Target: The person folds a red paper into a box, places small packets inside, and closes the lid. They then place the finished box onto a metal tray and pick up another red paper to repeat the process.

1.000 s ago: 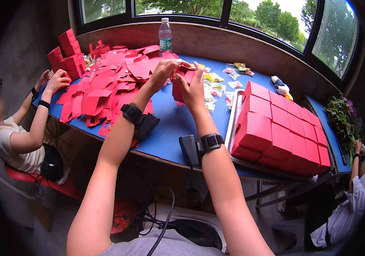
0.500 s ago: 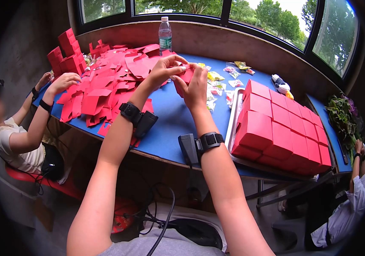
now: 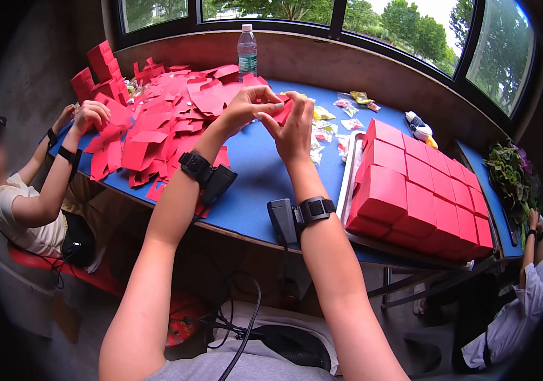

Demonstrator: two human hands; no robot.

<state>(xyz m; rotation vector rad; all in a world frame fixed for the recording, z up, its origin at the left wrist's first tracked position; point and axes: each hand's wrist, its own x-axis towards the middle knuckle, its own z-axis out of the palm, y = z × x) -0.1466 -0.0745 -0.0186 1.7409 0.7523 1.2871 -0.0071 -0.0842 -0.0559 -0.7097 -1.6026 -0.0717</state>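
Note:
A small red paper piece (image 3: 282,112) is held between my two hands above the blue table (image 3: 246,184). My left hand (image 3: 249,106) pinches its left side with thumb and forefinger. On its other side, my right hand (image 3: 294,130) has its fingers round the paper, which they partly hide. Left of my hands spreads a heap of loose red paper pieces (image 3: 170,120). Small wrapped packets (image 3: 323,130) lie just to the right of my right hand.
A tray (image 3: 346,184) of stacked red boxes (image 3: 411,190) stands at the right. Behind my hands is a water bottle (image 3: 247,52). At the left, a person (image 3: 36,197) reaches to the heap, near stacked red boxes (image 3: 103,70). Another person's arms show at far right.
The red paper between my hands has tilted and shows less of itself, with my fingers shifted slightly. The left person's hand has moved a little left and up, now with red paper at it.

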